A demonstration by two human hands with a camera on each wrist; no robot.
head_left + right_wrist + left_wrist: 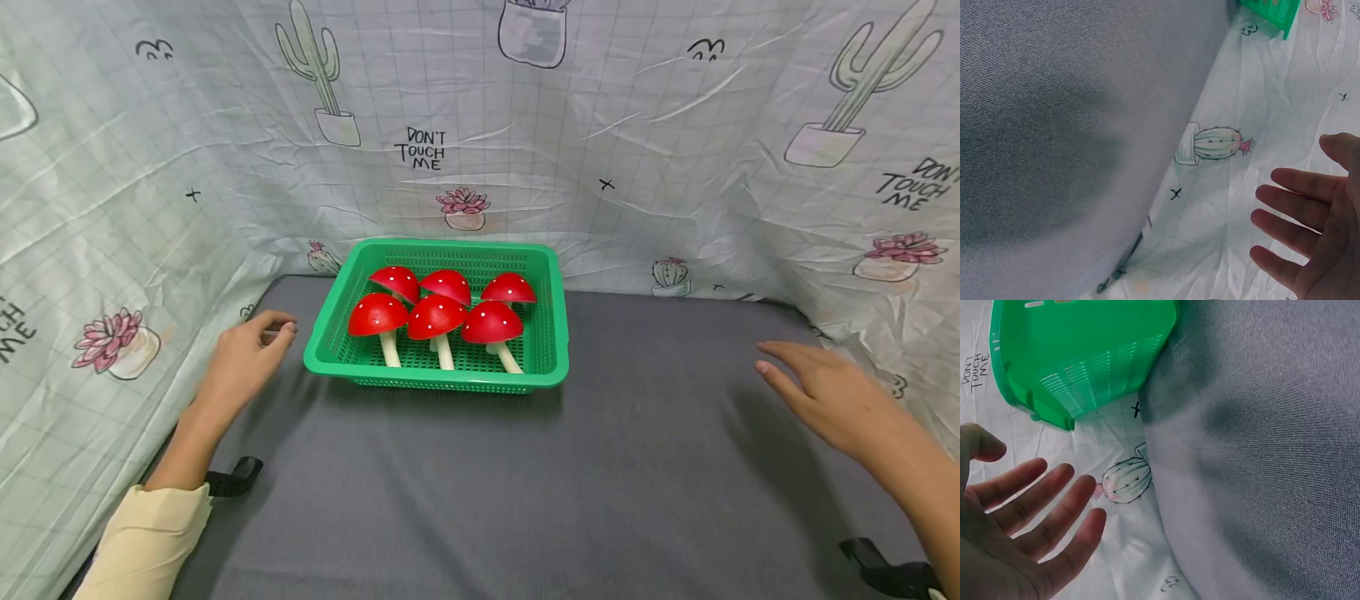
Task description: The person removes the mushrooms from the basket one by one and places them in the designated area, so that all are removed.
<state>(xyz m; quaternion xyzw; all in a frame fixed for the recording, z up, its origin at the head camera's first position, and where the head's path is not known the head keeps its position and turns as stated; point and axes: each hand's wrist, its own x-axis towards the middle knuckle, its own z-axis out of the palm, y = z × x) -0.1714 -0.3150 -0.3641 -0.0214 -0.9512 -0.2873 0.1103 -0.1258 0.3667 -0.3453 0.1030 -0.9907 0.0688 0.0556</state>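
Several toy mushrooms with red, white-dotted caps and pale stems lie in two rows inside a green plastic basket (pixel 442 379); one of them is the front left mushroom (pixel 377 315). My left hand (pixel 251 354) hovers just left of the basket, apart from it, its fingers loosely bent around nothing. In the left wrist view that hand (pixel 1029 531) shows spread, relaxed fingers below the basket's side (pixel 1085 356). Far to the right, my right hand (pixel 832 396) is held above the table with extended fingers and holds nothing.
A dark grey cloth (pixel 480 483) covers the table. Behind and at both sides hangs a pale curtain (pixel 525 167) printed with cacti and lettering, its lower edge meeting the table just behind the basket. Black straps (pixel 236 477) sit at both wrists.
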